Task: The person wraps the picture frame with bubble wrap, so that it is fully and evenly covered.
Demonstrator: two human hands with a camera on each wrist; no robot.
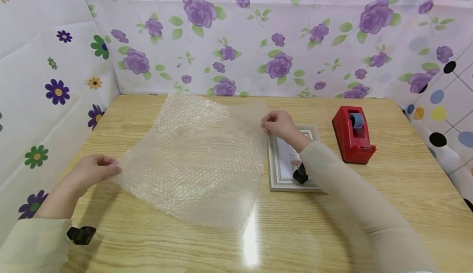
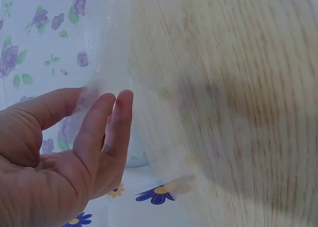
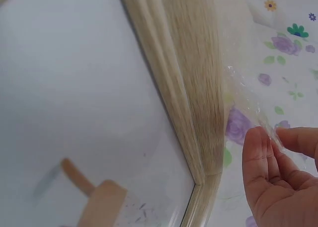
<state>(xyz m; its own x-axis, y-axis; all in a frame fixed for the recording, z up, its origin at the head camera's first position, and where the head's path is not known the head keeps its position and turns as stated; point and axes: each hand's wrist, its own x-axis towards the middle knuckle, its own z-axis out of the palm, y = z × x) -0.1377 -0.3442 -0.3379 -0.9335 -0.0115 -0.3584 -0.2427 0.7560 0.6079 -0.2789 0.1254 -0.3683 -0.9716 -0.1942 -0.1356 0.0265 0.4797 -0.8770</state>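
"Head feed's up, what have you got?"

"I've got the left hand [image 1: 90,172] at the left of the view, pinching a corner of a clear sheet of bubble wrap [image 1: 196,158]!"

"And the right?"

"Just right of centre, the right hand [image 1: 281,125] has thumb and fingertips together on the sheet's right edge. So I see two hands well apart, and the wrap spread between them across the centre-left, so thin I can follow the wood grain of the table [image 1: 402,182] through it."

"Flat on the wood?"

"From here I can't tell how much of it touches."

"My left wrist feed agrees: film between thumb and fingers. Right wrist feed, same story at the lower right, with a picture frame [image 1: 284,164] looming large over the left side."

"I have that one in the head view too, right of centre, lying face up just beside the wrap's right edge, with the pale right sleeve [image 1: 343,186] across part of it."

"Further over?"

"A red tape dispenser [image 1: 352,141], towards the upper right, bluish roll showing in its top. And along the top of the view, a cloth with purple flowers [image 1: 244,30] hangs behind the table."
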